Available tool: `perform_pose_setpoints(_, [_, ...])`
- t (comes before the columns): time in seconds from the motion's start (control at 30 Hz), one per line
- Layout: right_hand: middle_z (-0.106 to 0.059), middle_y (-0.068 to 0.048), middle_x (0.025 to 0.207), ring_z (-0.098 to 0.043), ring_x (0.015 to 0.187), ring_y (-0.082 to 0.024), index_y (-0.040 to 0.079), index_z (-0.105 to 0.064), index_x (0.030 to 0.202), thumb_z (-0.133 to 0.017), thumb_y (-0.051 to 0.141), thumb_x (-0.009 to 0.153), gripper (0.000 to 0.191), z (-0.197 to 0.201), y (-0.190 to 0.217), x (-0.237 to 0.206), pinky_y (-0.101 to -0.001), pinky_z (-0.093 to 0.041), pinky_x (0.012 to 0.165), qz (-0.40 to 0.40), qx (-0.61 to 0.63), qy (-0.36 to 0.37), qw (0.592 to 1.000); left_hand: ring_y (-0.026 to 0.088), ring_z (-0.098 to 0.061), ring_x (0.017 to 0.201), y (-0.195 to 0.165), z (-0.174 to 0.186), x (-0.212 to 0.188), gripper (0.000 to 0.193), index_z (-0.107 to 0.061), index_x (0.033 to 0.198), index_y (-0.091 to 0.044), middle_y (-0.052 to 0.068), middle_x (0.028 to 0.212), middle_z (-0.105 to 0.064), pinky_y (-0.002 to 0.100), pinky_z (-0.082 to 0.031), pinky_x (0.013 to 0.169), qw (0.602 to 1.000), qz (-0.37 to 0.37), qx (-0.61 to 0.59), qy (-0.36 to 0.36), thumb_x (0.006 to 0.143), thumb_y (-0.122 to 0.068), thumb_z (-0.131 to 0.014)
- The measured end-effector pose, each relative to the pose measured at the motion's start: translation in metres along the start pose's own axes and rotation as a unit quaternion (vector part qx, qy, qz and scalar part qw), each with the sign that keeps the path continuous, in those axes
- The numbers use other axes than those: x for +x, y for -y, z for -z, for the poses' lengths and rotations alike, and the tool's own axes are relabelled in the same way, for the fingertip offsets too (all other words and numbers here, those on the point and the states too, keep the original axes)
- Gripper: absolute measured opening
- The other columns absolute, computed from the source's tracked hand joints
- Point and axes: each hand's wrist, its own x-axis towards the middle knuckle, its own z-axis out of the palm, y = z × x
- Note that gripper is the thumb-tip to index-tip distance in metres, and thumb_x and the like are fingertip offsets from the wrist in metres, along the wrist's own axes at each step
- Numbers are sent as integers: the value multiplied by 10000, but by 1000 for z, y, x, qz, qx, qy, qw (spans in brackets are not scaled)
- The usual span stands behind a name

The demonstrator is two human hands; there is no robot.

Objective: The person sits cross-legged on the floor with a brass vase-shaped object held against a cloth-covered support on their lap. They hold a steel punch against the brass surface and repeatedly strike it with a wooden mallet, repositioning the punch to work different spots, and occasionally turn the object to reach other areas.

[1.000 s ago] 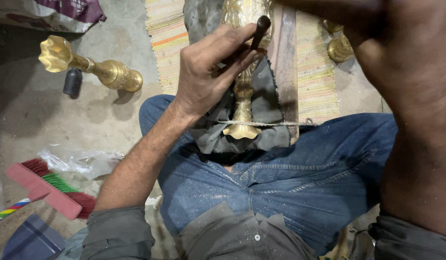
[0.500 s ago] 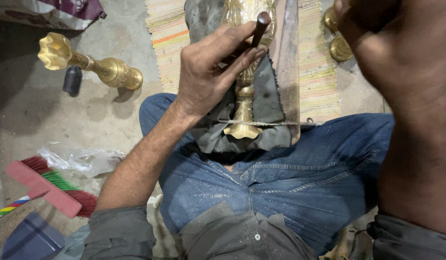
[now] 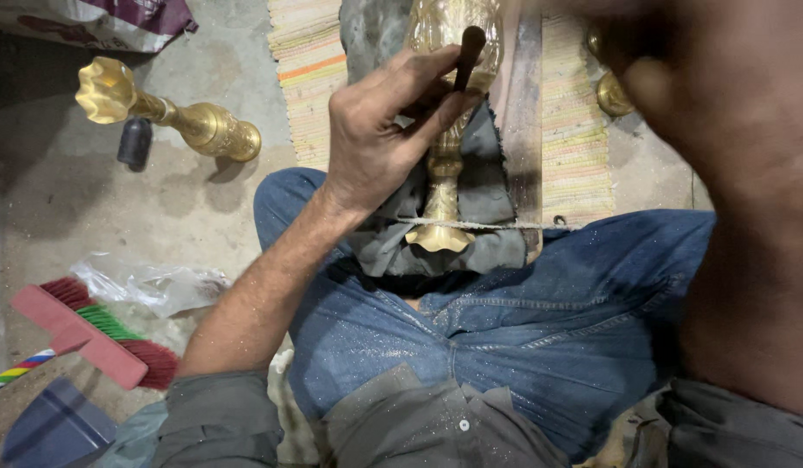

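Two hands | left (image 3: 375,139) grips dark tool (image 3: 467,54) | right (image 3: 679,78) blurred, unclear | concrete floor (image 3: 115,217)

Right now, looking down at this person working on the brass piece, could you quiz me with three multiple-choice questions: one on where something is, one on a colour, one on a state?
1. Where does the second brass stand lie?
A. On the concrete floor, at the person's left
B. Across the person's lap
C. On the plastic bag

2. What colour is the back of the brush by the plastic bag?
A. Yellow
B. Pink-red
C. Black

3. How is the dark tool held?
A. Lying loose on the striped mat
B. Pinched in the left hand, tip on the brass piece
C. Tucked under the cord

Answers:
1. A: it lies on its side on bare floor beyond the left knee.
2. B: its flat back is pink-red, with red and green bristles.
3. B: fingers and thumb close round it against the brass.
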Motion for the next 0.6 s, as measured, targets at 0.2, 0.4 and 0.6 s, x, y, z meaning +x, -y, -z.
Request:
perform_pose_setpoints(0.2, [-650,-169,810,-633,665,-322,-7,-677,1107,-824,300,995,358,-26,2,44,-457,-505,579,-116,185,94,971,147,-787,1031,-12,-2,-14,293,-638,1319,-54,44,1208,-753,278,-701,882,937,115,-283,-172,1049,-105,-739])
perform_pose_setpoints(0.4, [-638,-104,1328,-623,1241,-177,-15,-526,1365,-896,396,799,791,-73,12,67,-338,-581,1005,-85,611,76,783,132,-766,929,-24,0,-37,285,-659,1315,10,67,1008,-768,253,-653,791,913,249,-206,-248,1057,-92,-719])
perform_pose_setpoints(0.6, [-658,-182,1261,-731,952,-241,14,-438,1554,-920,440,762,1020,-88,-5,60,-345,-646,711,-147,543,130,816,159,-666,645,-29,-8,-30,300,-728,1255,-30,86,923,-795,268,-539,540,940,299,-76,-148,963,-84,-772])
